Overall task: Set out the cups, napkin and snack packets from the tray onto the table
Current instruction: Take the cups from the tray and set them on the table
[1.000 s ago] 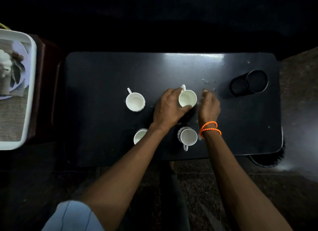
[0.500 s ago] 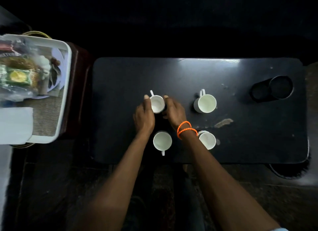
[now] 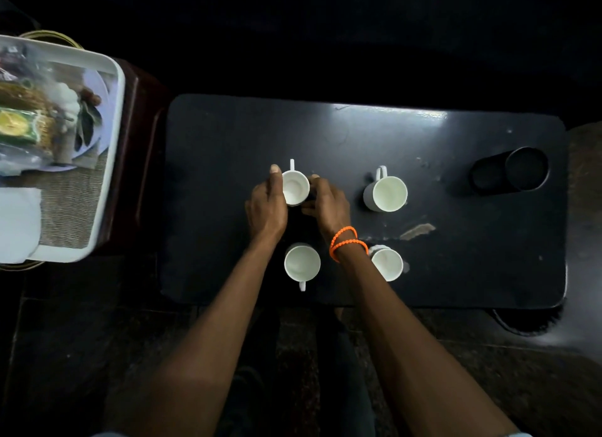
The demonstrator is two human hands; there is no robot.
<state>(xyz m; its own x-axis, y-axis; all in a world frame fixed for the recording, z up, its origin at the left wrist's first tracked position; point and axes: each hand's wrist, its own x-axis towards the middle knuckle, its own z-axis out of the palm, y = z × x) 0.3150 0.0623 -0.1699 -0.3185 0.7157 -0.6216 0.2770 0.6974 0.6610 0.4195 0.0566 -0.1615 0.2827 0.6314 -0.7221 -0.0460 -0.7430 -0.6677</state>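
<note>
Several white cups stand upright on the black table [image 3: 228, 143]. My left hand [image 3: 265, 205] and my right hand [image 3: 327, 205] cup the far left cup [image 3: 295, 187] from both sides; its handle points away from me. Another cup [image 3: 386, 193] stands to the right, one [image 3: 302, 264] sits near the front edge, and one [image 3: 387, 264] is partly hidden by my right wrist. At the far left a white tray [image 3: 114, 136] holds snack packets [image 3: 22, 127] and a white napkin [image 3: 18, 221].
A black cylindrical holder [image 3: 509, 171] lies at the table's right end. The tray rests on a dark brown stand [image 3: 140, 162] left of the table. A pale scuff [image 3: 418, 231] marks the tabletop. Dark floor lies in front.
Both hands have shifted from the far right cup to the far left cup and now hold it from both sides. The view has swung left, showing more of the tray.
</note>
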